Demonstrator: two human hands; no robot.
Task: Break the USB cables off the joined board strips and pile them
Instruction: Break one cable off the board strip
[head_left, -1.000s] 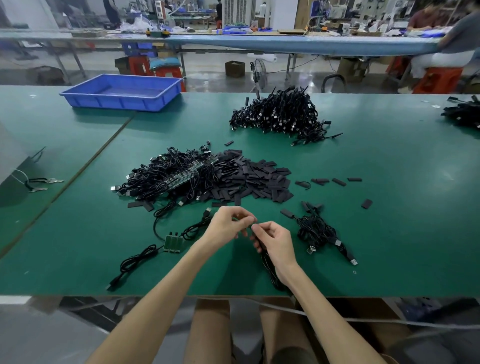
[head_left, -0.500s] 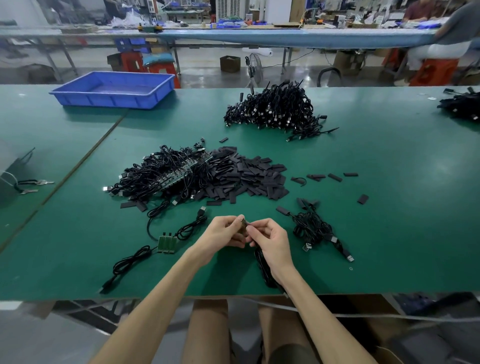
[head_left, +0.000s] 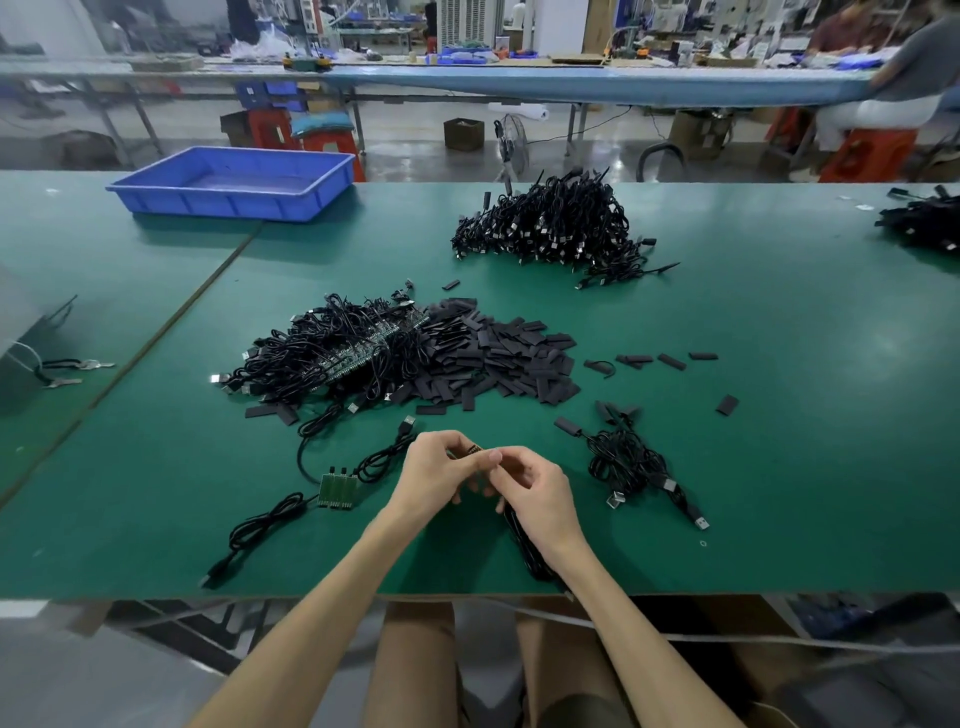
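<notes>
The head view is the only one I have. In it my left hand (head_left: 434, 475) and right hand (head_left: 543, 496) meet just above the near part of the green table (head_left: 779, 415). Both are closed in a fingertip pinch on one small board piece (head_left: 474, 450), thumbs and forefingers curled at its ends, and only a sliver of it shows between them. Its black cable (head_left: 525, 545) runs out from under my right palm toward the table edge. I cannot tell whether my lower fingers also clasp it.

The risk, as I judge it, is how little of the piece I hold. If I bend it with so shallow a pinch, it may twist free and drop. It could also snap off-line and strain the cable's soldered end instead of breaking at the board's joint. The cable lies close to the table edge, so a loose release could let it slide to the floor.

The three-cable board strip (head_left: 337, 489) lies just left of my left wrist, and a careless forearm could drag its leads. The small finished pile (head_left: 628, 465) sits to my right, with the heap of black sleeves (head_left: 498, 353) beyond it. A sloppy toss would mix the two.
</notes>
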